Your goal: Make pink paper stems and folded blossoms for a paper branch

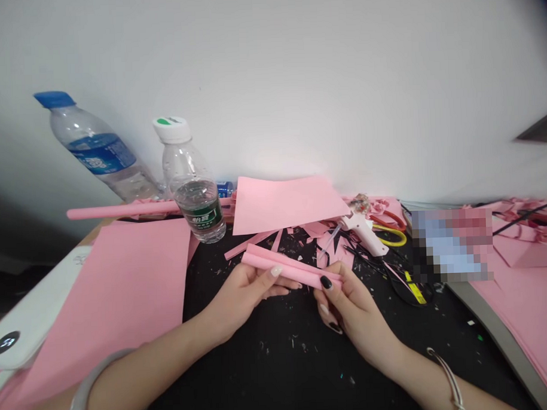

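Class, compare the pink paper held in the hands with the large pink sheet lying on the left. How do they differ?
The held paper is curled into a narrow roll; the large sheet is broad and nearly flat. The left hand and right hand grip the held paper, while the large sheet lies spread out. Both are pink.

A paper-craft work area beside a plain wall (296, 78) was indicated by a pink sheet (136, 275) spread at left, paper scraps (316, 230) strewn over the tabletop (279, 366) at centre, and a glue gun (368, 233) laid right of centre; home or workshop could not be told.
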A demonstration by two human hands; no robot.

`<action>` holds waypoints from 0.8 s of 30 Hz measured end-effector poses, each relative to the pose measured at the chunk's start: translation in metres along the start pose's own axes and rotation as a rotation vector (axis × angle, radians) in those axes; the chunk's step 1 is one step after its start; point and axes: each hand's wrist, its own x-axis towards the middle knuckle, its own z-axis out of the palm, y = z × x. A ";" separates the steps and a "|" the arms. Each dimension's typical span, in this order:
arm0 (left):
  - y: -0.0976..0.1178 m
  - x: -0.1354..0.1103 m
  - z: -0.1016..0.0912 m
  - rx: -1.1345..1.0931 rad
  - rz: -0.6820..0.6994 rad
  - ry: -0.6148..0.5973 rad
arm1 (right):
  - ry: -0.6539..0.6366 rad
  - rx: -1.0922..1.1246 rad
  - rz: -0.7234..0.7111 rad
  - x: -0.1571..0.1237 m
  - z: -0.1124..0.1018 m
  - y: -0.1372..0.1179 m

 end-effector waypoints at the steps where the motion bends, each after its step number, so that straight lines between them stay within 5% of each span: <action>1: -0.001 -0.001 0.001 -0.006 -0.012 -0.021 | -0.011 -0.031 -0.012 -0.002 0.002 0.001; 14: 0.004 -0.007 0.002 0.356 0.077 0.108 | -0.328 -0.805 -0.175 -0.010 -0.004 -0.015; 16: 0.005 -0.008 0.001 0.437 0.093 0.147 | -0.153 -0.949 -0.276 -0.005 -0.013 -0.018; 20: 0.008 -0.008 -0.001 0.605 0.089 0.135 | 0.451 -1.213 -0.458 0.020 -0.053 -0.021; 22: 0.009 -0.008 -0.001 0.662 0.072 0.113 | 0.591 -1.365 -0.532 0.035 -0.077 -0.020; 24: 0.010 -0.007 -0.001 0.711 0.057 0.095 | 0.601 -1.495 -0.549 0.047 -0.098 -0.017</action>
